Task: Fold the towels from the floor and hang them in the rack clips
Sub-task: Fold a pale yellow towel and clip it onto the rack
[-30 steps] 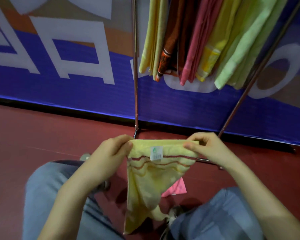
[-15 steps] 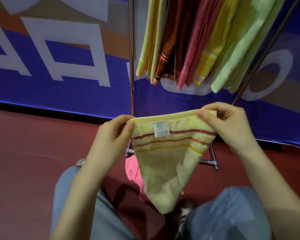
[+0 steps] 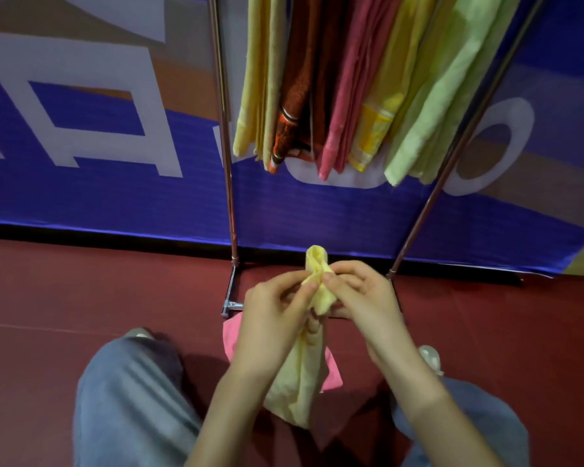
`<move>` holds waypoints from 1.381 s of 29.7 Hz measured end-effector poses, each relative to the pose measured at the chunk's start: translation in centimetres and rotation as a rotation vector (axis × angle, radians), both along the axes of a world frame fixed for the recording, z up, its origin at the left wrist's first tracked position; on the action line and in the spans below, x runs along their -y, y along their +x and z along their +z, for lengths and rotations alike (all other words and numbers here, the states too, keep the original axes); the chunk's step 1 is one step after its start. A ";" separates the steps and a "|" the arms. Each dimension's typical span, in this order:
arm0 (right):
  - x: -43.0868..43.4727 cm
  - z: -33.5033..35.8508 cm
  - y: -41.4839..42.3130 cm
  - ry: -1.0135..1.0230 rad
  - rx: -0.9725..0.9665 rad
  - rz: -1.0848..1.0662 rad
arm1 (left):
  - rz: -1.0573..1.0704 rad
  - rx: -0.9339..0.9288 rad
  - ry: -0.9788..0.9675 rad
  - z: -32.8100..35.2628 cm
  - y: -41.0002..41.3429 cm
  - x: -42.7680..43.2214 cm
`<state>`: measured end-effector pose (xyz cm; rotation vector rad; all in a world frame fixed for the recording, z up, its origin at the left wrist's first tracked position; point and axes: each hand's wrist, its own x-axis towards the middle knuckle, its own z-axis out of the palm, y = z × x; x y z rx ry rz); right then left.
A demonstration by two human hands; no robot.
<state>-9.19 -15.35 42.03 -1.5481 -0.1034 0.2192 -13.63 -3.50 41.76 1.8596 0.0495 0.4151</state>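
**Yellow towel halved in the hands; hanging not yet begun**

Position: The yellow towel (image 3: 304, 382) hangs in the air between the person's knees. It is above the floor (image 3: 81, 298) and in front of the rack (image 3: 228, 183).

Change noted: Half a second ago the towel was held spread by its two upper corners, with the striped band and label facing the camera. The hands have since come together. The corners now meet, and the cloth hangs as a narrow doubled length with a small loop standing above the fingers.

Grip: The left hand (image 3: 277, 318) pinches the gathered upper edge between thumb and forefinger. The right hand (image 3: 364, 298) pinches the same spot from the other side. Both grips are narrow and closed on the cloth, fingertips almost touching.

Surroundings: A pink towel (image 3: 332, 375) lies on the floor just behind the yellow one, partly hidden. Several folded towels (image 3: 351, 96) hang from the rack above. The clips themselves are out of view.

Assessment: The first fold appears made. The lower end looks bunched, so it may want straightening or a second fold before it goes up to a clip. The pink towel remains to be done.
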 end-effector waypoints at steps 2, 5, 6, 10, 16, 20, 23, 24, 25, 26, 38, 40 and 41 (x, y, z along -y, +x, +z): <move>-0.2 -0.2 -0.3 0.073 -0.051 0.061 | -0.009 -0.004 -0.037 -0.8 0.1 -0.2; -1.2 -1.3 -0.4 0.174 -0.157 0.119 | -0.035 -0.059 -0.093 -2.4 0.7 -1.7; -1.5 -1.7 -0.5 0.180 -0.183 0.142 | -0.032 -0.070 -0.102 -2.9 0.7 -2.3; -2.4 -3.0 -0.8 0.219 -0.228 0.203 | -0.030 -0.104 -0.035 -4.4 0.6 -3.8; -3.2 -4.2 1.6 -0.018 -0.038 0.221 | -0.073 -0.137 -0.087 -4.0 1.3 -7.5; -4.9 -2.8 4.8 -0.319 0.158 0.455 | -0.213 -0.094 -0.005 -1.8 2.0 -10.3; -6.8 -0.5 6.0 -0.241 0.215 0.430 | -0.190 0.005 0.038 0.4 2.8 -11.6; -6.9 0.5 6.4 -0.202 0.252 0.398 | -0.164 0.051 0.051 1.1 3.2 -11.8; -6.9 1.5 6.8 -0.166 0.296 0.359 | -0.146 0.096 0.050 2.1 3.5 -11.9; -6.9 2.6 7.0 -0.134 0.341 0.313 | -0.140 0.132 0.034 3.1 3.7 -11.9; -3.6 6.4 5.1 -0.048 0.460 0.080 | -0.152 0.170 0.045 8.3 3.9 -9.0; -3.3 5.6 4.4 -0.053 0.431 0.121 | -0.167 0.094 0.069 8.0 3.7 -8.4; -3.0 5.1 4.0 -0.064 0.424 0.141 | -0.186 0.038 0.107 7.9 3.6 -7.9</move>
